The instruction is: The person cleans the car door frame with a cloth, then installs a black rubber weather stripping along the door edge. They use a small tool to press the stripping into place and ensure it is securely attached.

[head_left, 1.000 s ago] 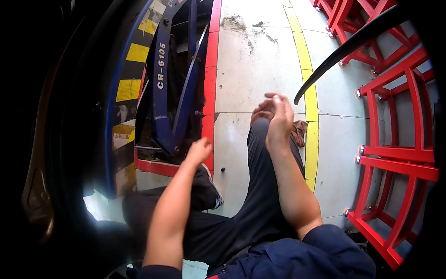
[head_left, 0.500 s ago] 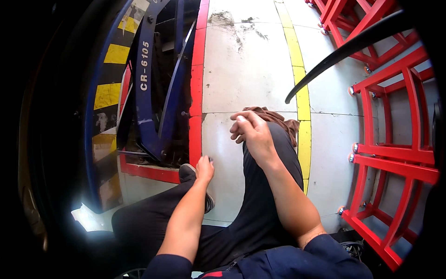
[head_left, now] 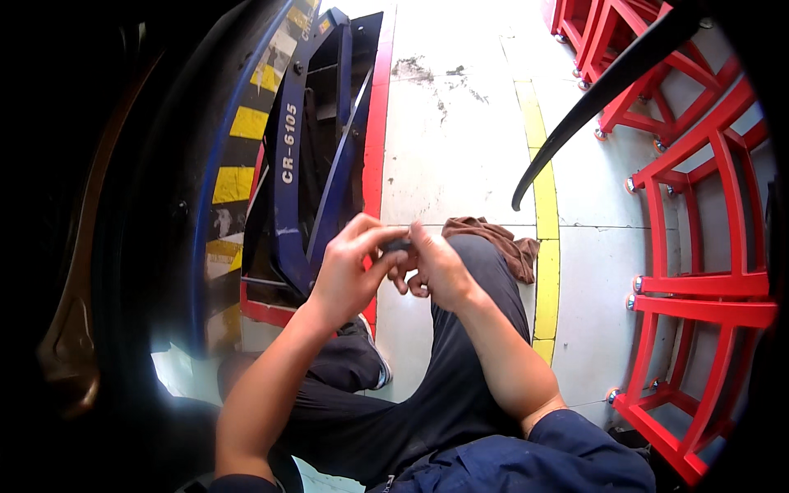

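My left hand (head_left: 349,264) pinches a small dark part (head_left: 398,245) between thumb and fingers, above the floor between my legs. Its shape is mostly hidden by the fingers, and I cannot make out its kind. My right hand (head_left: 440,267) meets it from the right, thumb up and fingers curled in at the part's right end. Just beyond my right knee lies a crumpled brown cloth (head_left: 501,245).
At left stands a blue scissor lift (head_left: 289,214) with a yellow-black striped edge (head_left: 234,185), bordered by a red floor line (head_left: 376,123). Red metal frames (head_left: 699,283) line the right side. A black curved bar (head_left: 575,115) slants down from the upper right. A yellow line (head_left: 546,271) crosses the floor.
My left hand has risen from beside my left shoe with the small dark part and come to my right hand. The right hand has turned inward and closed its fingers toward the part.
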The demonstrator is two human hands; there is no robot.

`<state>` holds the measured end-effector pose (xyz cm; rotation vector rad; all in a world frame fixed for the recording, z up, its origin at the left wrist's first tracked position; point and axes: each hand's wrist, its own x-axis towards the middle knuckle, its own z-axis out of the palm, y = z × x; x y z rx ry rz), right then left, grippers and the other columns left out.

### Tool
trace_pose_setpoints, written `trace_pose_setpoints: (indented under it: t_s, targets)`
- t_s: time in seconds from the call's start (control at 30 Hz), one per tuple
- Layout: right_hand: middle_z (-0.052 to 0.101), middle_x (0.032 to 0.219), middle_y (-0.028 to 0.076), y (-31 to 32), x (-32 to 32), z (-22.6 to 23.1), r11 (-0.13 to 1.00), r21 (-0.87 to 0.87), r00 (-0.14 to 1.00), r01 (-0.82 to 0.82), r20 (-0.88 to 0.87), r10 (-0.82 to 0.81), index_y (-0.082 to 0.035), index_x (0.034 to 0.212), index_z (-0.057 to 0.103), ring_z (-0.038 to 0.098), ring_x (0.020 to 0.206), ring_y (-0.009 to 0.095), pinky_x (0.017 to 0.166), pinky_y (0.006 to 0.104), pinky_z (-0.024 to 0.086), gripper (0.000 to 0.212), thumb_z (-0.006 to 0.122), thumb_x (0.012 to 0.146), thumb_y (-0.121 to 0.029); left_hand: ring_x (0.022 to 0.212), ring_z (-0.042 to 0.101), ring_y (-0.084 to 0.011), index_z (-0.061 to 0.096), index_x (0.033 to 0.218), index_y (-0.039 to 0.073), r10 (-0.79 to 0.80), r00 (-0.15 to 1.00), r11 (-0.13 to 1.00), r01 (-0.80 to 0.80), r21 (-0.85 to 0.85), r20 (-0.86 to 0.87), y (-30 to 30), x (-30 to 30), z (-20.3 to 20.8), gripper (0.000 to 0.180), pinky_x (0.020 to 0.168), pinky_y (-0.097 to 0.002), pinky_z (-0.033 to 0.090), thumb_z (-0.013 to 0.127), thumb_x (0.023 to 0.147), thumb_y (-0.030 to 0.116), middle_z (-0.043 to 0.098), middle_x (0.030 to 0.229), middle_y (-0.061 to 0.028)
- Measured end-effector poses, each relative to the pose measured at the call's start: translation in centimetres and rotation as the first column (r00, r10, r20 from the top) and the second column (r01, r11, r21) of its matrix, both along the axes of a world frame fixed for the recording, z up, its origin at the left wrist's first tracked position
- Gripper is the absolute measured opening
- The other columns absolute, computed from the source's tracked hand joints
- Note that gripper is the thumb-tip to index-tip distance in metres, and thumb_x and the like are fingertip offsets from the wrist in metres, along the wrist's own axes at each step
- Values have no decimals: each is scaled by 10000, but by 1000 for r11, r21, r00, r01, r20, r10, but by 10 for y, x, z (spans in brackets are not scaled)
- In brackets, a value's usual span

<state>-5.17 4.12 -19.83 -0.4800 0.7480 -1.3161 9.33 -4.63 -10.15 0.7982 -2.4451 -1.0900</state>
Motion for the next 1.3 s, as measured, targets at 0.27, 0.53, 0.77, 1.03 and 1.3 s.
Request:
trace_pose_setpoints:
  t_s: [0.27,0.53,0.77,1.03,1.3]
  targets:
    - [597,818,7,17,-1,14,994,-102,997,-32,-76,24,-19,1130,686,531,667,73,565,224,410,440,596,1065,-445,896,704,-233,773,1070,-19,-71,997,997,71,5,33,6,-3,24,213,769,-334,579,778,858,-33,691,992,-116]
    - [716,906,48,30,-13,60,955,-272,945,119,-265,-193,31,1136,757,640,829,106,733,245,520,335,647,1058,-276,842,723,-248,795,1104,49,-207,976,967,214,-135,66,2,-9,73,293,739,-324,606,814,821,-22,696,967,-105]
    - [707,827,76,48,-2,83,891,-439,860,115,-405,-311,43,1010,752,656,742,122,656,257,516,211,663,1031,-147,765,706,-219,798,1108,77,-241,964,958,217,-189,-114,14,14,91,368,657,-322,594,827,767,-58,673,892,-91]
    - [696,768,71,49,2,92,841,-453,819,294,-334,-467,41,984,756,609,658,114,607,241,466,201,673,1024,-137,724,678,-186,814,1085,74,-208,954,963,161,-217,-215,12,11,105,352,629,-293,565,829,762,-64,666,867,-85]
    - [629,789,30,48,16,71,890,-270,918,367,-48,-394,44,1080,717,519,620,67,544,222,396,331,630,1069,-275,786,626,-134,799,1163,90,-89,961,990,113,81,-262,5,13,79,379,662,-278,527,859,799,4,631,878,-46]
